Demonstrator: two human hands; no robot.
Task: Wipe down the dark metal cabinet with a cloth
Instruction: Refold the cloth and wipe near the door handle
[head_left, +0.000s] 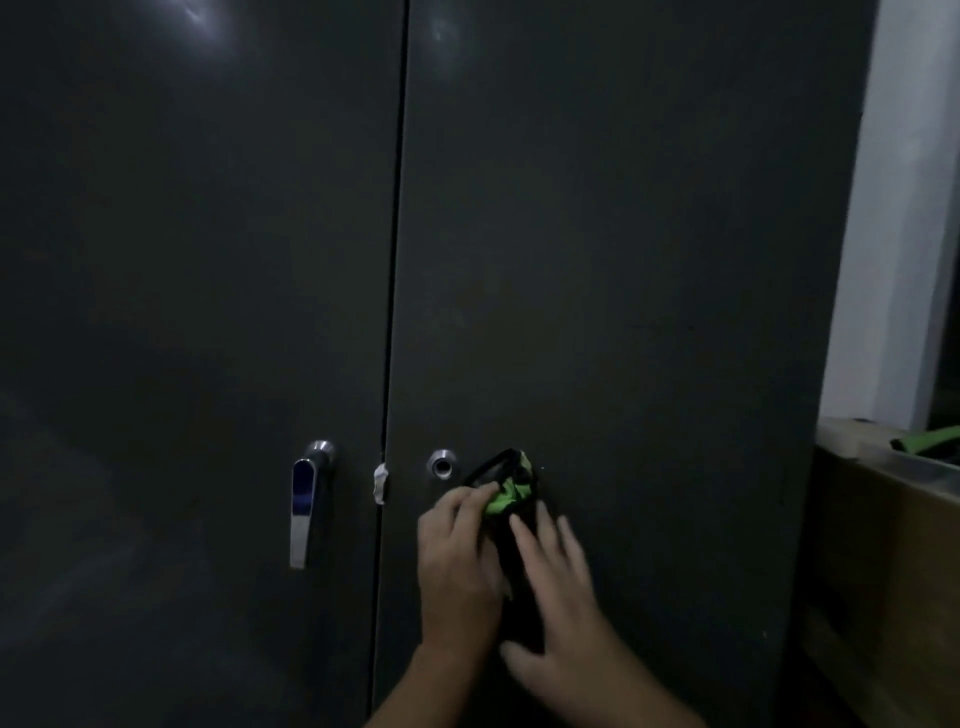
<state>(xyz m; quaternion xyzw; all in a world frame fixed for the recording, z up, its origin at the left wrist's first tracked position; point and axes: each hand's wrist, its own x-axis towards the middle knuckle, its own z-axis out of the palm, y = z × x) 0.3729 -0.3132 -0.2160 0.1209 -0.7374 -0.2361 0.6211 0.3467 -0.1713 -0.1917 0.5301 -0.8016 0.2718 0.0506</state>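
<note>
The cloth (506, 498), black with a bright green patch, lay against the right door (623, 260) of the cabinet (208, 260), low down and just right of the round lock (442, 463). The left hand (457, 561) had its fingers curled over the green part, gripping it. The right hand (556, 597) lay flat with straight, spread fingers across the black part, pressing it to the metal without closing on it. Both hands were blurred, so finer finger positions could not be made out. No wet streak or clean band showed anywhere, so how much had been wiped could not be told. Judging by where the cloth sat, only this low patch was being worked, and the upper right door, with faint dull smudges, and the whole left door (182, 364) with its chrome handle (306, 504) looked left to do. A pale scrap of tape (380, 483) sat on the seam between the doors. Far right stood a light wall (893, 208).
</note>
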